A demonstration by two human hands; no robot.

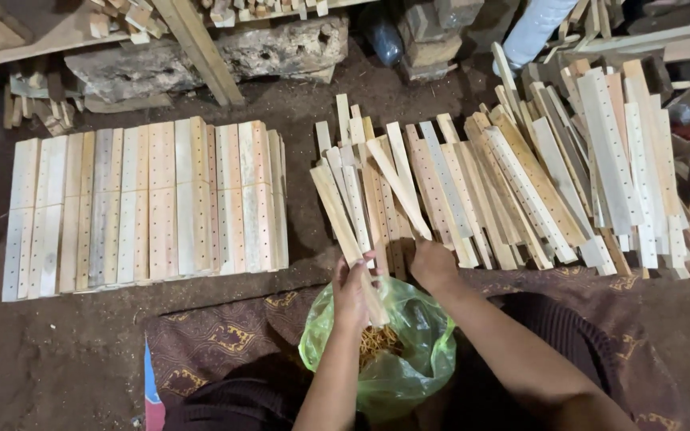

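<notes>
Below, a drilled wooden slat (345,231) is gripped at its lower end by the left hand (351,294), fingers clamped round it above a green plastic bag (409,359) of small sticks. Another slat (399,190) is pinched by the right hand (433,263). Both slats rise from the loose pile (537,175); a neat stack (145,207) lies well apart.

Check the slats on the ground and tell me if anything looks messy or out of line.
The drilled slats at left lie side by side in a neat, squared-off row. The pile at right is askew: slats fan out and cross at angles. The left hand and right hand each grip a slat above a green plastic bag.
</notes>
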